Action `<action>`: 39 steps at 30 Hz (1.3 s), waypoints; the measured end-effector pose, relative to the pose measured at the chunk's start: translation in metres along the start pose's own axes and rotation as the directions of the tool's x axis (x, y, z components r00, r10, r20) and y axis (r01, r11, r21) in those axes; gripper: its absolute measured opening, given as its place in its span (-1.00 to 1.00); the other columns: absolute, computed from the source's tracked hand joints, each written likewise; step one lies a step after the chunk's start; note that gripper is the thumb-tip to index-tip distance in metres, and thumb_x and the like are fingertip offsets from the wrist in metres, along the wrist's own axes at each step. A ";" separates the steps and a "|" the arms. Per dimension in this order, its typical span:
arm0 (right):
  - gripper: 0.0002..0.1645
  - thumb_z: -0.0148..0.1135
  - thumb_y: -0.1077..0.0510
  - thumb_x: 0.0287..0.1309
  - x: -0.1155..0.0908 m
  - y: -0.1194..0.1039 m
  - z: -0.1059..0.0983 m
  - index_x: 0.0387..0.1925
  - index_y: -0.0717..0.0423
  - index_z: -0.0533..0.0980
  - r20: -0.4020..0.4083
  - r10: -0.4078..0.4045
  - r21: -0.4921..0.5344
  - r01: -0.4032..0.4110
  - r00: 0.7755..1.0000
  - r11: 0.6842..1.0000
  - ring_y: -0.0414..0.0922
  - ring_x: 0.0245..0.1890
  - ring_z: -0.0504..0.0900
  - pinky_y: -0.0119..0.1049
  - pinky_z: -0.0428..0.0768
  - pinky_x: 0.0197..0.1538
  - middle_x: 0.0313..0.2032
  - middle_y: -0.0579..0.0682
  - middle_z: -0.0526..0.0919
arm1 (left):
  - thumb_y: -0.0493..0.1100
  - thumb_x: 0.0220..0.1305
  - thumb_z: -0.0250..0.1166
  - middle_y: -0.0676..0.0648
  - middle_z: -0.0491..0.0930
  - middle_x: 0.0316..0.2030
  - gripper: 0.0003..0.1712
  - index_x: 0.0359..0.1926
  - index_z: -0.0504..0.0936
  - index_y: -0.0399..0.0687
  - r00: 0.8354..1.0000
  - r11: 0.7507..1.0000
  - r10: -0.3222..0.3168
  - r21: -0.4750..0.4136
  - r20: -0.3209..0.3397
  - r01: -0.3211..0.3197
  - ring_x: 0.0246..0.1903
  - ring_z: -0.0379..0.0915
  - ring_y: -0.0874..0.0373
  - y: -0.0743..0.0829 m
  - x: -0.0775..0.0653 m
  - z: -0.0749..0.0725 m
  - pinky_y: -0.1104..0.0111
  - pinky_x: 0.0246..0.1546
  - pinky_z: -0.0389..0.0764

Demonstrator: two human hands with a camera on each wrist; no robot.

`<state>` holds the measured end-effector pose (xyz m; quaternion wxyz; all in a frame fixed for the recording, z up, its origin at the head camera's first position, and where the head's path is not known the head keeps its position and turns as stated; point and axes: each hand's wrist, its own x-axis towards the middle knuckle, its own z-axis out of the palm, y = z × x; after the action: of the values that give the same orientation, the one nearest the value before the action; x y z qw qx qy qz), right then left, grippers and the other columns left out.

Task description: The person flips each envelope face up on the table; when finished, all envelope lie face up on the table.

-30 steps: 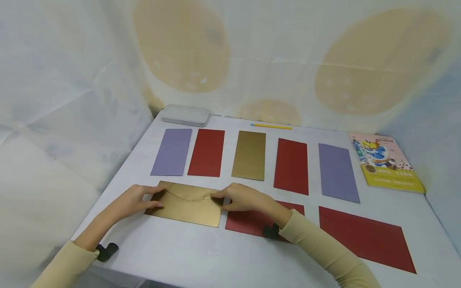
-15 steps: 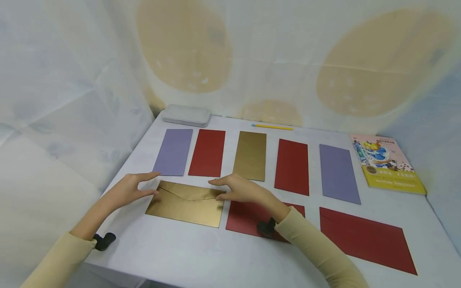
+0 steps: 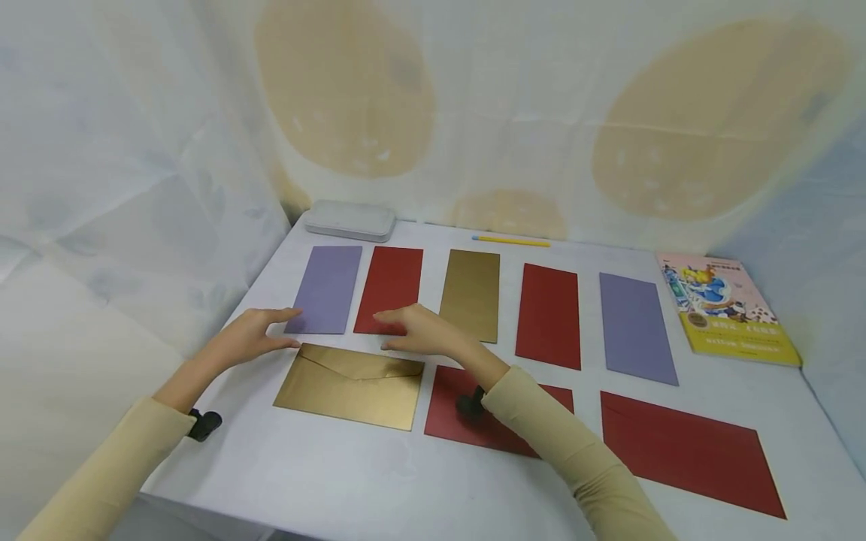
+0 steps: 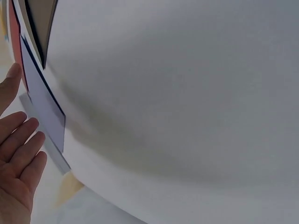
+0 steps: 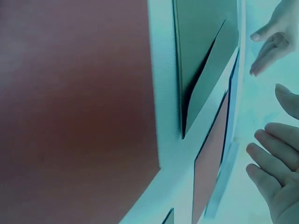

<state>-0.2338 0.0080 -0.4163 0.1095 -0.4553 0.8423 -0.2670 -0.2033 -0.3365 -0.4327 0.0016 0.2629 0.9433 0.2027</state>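
Note:
A gold envelope [image 3: 348,387] lies flat at the front left, its flap facing up and slightly raised along the fold. My left hand [image 3: 250,340] hovers above its left end, fingertips over the near corner of a purple envelope [image 3: 328,289]. Held apart and holding nothing, its fingers show in the left wrist view too. My right hand [image 3: 425,332], also holding nothing, hangs between the gold envelope and a red envelope [image 3: 392,278] in the back row. Under my right forearm lies another red envelope [image 3: 443,417], partly hidden.
The back row continues with a gold envelope [image 3: 471,289], a red one [image 3: 548,315] and a purple one [image 3: 638,328]. A red envelope [image 3: 683,451] lies at front right. Behind stand a grey case [image 3: 349,219], a yellow pencil [image 3: 510,241] and a picture book [image 3: 727,308].
Both hands have let go of the front gold envelope's ends and moved up and away towards the back row. The envelope itself stays in place.

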 end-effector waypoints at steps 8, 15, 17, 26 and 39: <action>-0.36 0.31 0.09 0.23 0.030 0.001 0.001 0.26 0.29 0.40 0.010 0.083 -0.029 -0.083 0.997 0.996 -0.07 0.29 0.38 -0.28 0.33 0.27 0.23 0.10 0.47 | 0.04 0.01 0.50 -0.41 0.50 0.07 -0.16 0.16 0.48 -0.49 1.000 0.998 0.022 0.063 0.004 -0.022 0.06 0.47 -0.27 -0.017 0.024 0.005 -0.02 0.02 0.48; -0.40 0.24 0.08 0.28 0.056 0.006 0.003 0.28 0.26 0.39 0.006 0.157 -0.071 -0.156 0.988 0.985 -0.06 0.32 0.32 -0.27 0.29 0.30 0.24 0.08 0.47 | 0.14 -0.09 0.53 -0.46 0.47 0.09 -0.01 0.18 0.44 -0.51 1.000 0.994 -0.018 0.105 0.023 0.015 0.08 0.45 -0.29 -0.023 0.041 0.010 -0.02 0.05 0.46; -0.42 0.23 0.08 0.29 0.064 0.008 0.006 0.27 0.24 0.41 0.001 0.166 -0.079 -0.165 0.986 0.983 -0.05 0.34 0.30 -0.28 0.29 0.30 0.23 0.07 0.48 | 0.16 -0.12 0.54 -0.48 0.44 0.11 0.04 0.20 0.41 -0.53 0.999 0.993 -0.039 0.113 0.032 0.035 0.10 0.42 -0.30 -0.025 0.042 0.012 -0.02 0.07 0.45; -0.58 0.15 -0.06 0.33 0.089 0.009 0.017 0.02 0.17 0.55 0.037 0.188 -0.244 -0.174 0.981 0.954 -0.10 -0.21 0.54 -0.37 0.45 -0.19 -0.12 0.10 0.63 | 0.21 -0.12 0.53 -0.53 0.42 0.09 0.10 0.19 0.38 -0.60 0.998 0.991 -0.046 0.125 0.030 0.042 0.09 0.42 -0.32 -0.028 0.045 0.019 -0.01 0.05 0.46; -0.53 0.17 -0.02 0.33 0.096 0.014 0.025 0.08 0.26 0.51 0.058 0.150 -0.132 -0.141 0.987 0.981 -0.20 -0.40 0.44 -0.44 0.37 -0.32 -0.30 0.01 0.55 | 0.16 -0.08 0.52 -0.52 0.45 0.08 0.03 0.18 0.40 -0.57 0.999 0.991 -0.045 0.126 0.029 0.041 0.07 0.44 -0.31 -0.023 0.043 0.019 -0.01 0.04 0.47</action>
<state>-0.2871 -0.0737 -0.4392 0.1280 -0.4073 0.8844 -0.1884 -0.2500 -0.3261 -0.4545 0.0045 0.2453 0.9594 0.1389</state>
